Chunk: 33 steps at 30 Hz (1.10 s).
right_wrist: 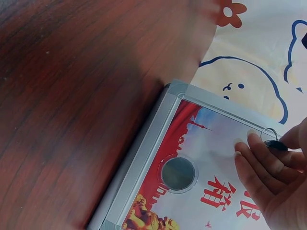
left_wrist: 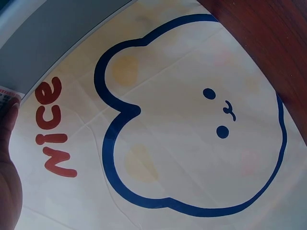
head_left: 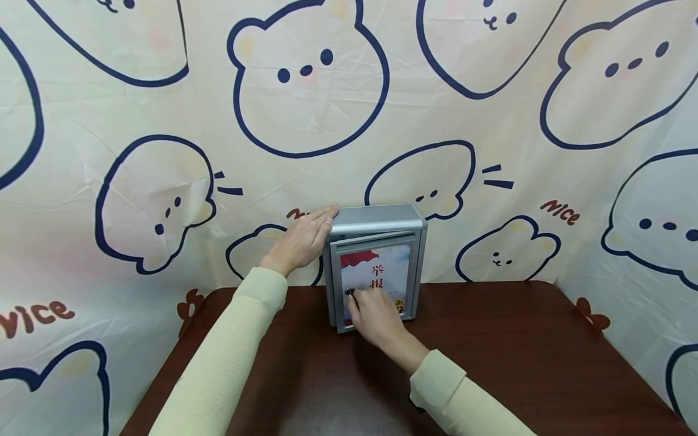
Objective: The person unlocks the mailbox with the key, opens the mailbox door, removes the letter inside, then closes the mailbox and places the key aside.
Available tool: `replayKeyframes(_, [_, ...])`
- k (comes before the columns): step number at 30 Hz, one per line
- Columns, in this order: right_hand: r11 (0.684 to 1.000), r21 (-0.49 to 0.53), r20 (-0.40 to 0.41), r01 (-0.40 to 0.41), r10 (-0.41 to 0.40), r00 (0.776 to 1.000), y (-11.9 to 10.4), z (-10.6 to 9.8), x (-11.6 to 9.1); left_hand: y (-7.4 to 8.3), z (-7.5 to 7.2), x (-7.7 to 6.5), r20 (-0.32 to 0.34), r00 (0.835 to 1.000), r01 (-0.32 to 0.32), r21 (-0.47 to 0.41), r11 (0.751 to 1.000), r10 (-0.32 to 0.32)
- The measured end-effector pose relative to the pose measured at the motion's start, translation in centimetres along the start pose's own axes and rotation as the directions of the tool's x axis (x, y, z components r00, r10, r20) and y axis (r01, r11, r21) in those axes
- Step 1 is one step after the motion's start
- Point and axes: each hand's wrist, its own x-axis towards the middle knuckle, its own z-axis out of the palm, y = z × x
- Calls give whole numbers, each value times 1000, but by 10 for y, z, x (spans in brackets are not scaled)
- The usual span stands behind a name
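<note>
A grey metal box (head_left: pixel 376 213) stands upright on the table, its front door (head_left: pixel 403 260) bearing a printed poster with red characters. Along its left edge, the door sits slightly out from the frame. My left hand (head_left: pixel 302 239) rests on the box's top left corner, fingers extended; the left wrist view shows only part of this hand (left_wrist: pixel 8 177) beside the grey casing. At the door's left side my right hand (head_left: pixel 376 315) pinches a small black-headed key (right_wrist: pixel 276 144) with a metal ring between thumb and index finger. The other right fingers lie over the poster.
The dark reddish-brown wooden table (head_left: pixel 507 345) extends in front of the box and to both sides. Behind it hangs a pale cloth (head_left: pixel 305 121) with blue-outlined cartoon animals, close to the box's back. A round clear window (right_wrist: pixel 178 173) is set in the door.
</note>
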Motion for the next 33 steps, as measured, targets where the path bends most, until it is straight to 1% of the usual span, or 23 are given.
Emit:
replayKeyframes(5, [1000, 8, 5, 5, -5, 1000, 1, -2, -3, -1, 0, 1, -5, 1000, -12, 0, 1000, 12])
replayKeyframes(12, [999, 39, 27, 15, -16, 1000, 2, -4, -6, -1, 0, 2, 4, 1000, -3, 6, 1000, 3])
replayKeyframes(17, [998, 50, 21, 23, -25, 999, 3, -6, -9, 0, 0, 2, -1, 1000, -12, 1, 1000, 12])
replayKeyframes(24, [998, 57, 6, 31, -31, 999, 3, -8, -12, 0, 0, 2, 2, 1000, -2, -3, 1000, 2])
replayKeyframes(33, [995, 91, 26, 37, -39, 999, 5, -12, -19, -1, 1, 1, 3, 1000, 7, -2, 1000, -7])
